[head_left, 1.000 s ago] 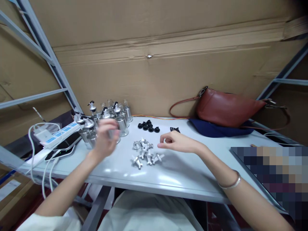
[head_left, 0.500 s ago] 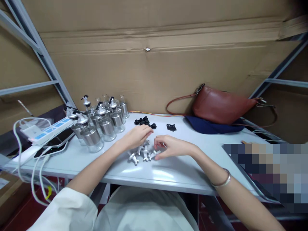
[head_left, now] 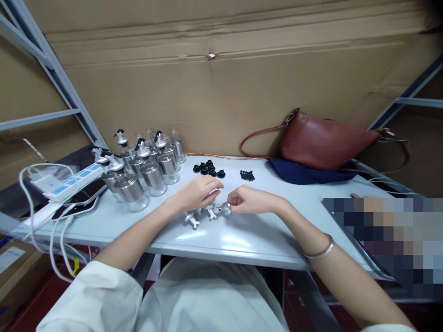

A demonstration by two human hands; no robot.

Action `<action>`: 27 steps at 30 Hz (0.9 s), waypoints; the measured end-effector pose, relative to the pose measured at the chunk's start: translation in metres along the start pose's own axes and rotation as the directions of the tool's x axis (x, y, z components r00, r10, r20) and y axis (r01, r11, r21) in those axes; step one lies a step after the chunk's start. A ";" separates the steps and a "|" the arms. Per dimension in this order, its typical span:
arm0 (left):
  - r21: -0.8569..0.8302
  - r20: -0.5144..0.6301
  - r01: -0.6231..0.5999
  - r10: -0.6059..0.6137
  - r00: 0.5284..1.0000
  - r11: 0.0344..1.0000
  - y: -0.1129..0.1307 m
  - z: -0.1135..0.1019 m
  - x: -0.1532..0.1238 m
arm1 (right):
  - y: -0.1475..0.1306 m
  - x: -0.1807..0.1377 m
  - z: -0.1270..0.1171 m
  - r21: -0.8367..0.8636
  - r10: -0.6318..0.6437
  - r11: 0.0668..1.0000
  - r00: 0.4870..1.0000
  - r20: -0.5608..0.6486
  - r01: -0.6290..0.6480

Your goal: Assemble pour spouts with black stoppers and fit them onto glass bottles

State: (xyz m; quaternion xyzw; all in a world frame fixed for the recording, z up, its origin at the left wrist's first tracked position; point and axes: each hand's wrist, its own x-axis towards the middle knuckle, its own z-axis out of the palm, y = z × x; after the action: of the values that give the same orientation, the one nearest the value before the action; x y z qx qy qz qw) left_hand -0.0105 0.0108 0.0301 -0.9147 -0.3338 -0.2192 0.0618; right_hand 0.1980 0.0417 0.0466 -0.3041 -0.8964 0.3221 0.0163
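Observation:
My right hand (head_left: 255, 200) is closed, thumb and fingers pinching a silver pourer spout (head_left: 226, 209) by its round base. The spout is low over the table, at the right side of a small pile of silver pourer spouts (head_left: 193, 219). My left hand (head_left: 203, 191) hovers over the back of that pile, palm down, fingers stretched and thumb apart, partly hiding the spouts beneath. Nothing shows in its grasp. Just beyond it lie several black stoppers (head_left: 207, 169), and to their right a row of small black levers (head_left: 247, 175).
Several glass bottles with steel sleeves (head_left: 152, 177) stand at the left, some topped with pourers. Further left are a power strip (head_left: 78, 182), phones and white cables (head_left: 51, 240). A brown leather bag (head_left: 321, 143) rests on dark blue cloth (head_left: 304, 173) at the back right.
My right hand has closed on a spout at the pile's right edge and turned it so its round base shows. My left hand stays over the pile. The view has shifted slightly.

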 end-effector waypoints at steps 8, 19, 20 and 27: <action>-0.043 -0.004 -0.123 0.123 0.992 0.991 0.006 -0.001 0.000 | 0.009 -0.006 -0.018 0.170 0.000 0.985 0.999 -0.033 0.006; 0.083 -0.100 -0.117 0.125 0.987 0.990 0.005 0.003 0.001 | -0.027 -0.019 0.006 -0.004 -0.182 0.983 0.977 0.110 0.184; 0.093 -0.117 -0.108 0.118 0.986 0.990 0.005 0.003 0.001 | -0.035 -0.025 0.017 -0.043 -0.232 0.971 0.968 0.091 0.237; 0.138 -0.161 -0.098 0.120 0.980 0.986 0.005 0.000 0.002 | -0.030 -0.041 0.162 -0.567 -0.695 0.586 0.719 0.018 0.580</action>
State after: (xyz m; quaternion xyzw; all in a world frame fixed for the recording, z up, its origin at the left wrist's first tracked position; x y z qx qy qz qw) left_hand -0.0063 0.0081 0.0308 -0.9038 -0.2904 -0.2702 0.1609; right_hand 0.1789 -0.0909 -0.0573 0.0162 -0.9902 -0.0018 0.1385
